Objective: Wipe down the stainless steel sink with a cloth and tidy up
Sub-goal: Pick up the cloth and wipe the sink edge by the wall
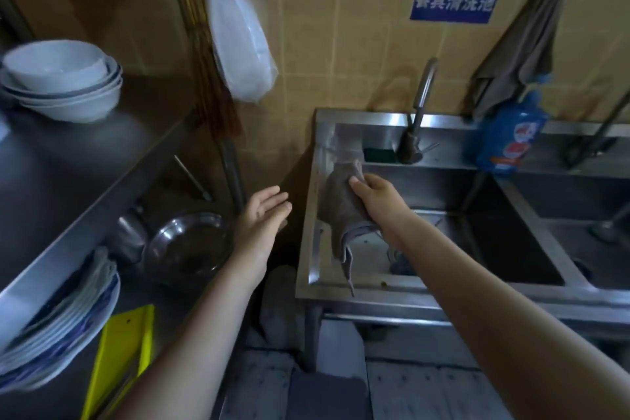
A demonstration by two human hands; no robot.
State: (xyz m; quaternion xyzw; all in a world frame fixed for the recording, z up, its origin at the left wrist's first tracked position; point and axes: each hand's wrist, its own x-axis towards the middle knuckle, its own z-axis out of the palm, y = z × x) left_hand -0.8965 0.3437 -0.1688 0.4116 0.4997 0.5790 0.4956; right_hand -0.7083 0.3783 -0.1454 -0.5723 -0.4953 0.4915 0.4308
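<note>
A stainless steel sink point(306, 215) with two basins fills the right half of the view. My right hand point(376, 198) grips a grey-brown cloth point(341, 211) and holds it over the sink's left rim; the cloth hangs down into the left basin. My left hand point(264, 215) hovers flat with fingers apart in the gap left of the sink, holding nothing. A curved tap point(421, 106) rises from the back ledge.
A blue detergent bottle point(511, 133) and a dark sponge point(378, 154) stand on the back ledge. A grey towel point(521, 41) hangs on the wall. Left is a steel shelf with stacked bowls point(61, 78), plates point(58, 317), a metal basin point(189, 245) and a yellow board point(119, 351).
</note>
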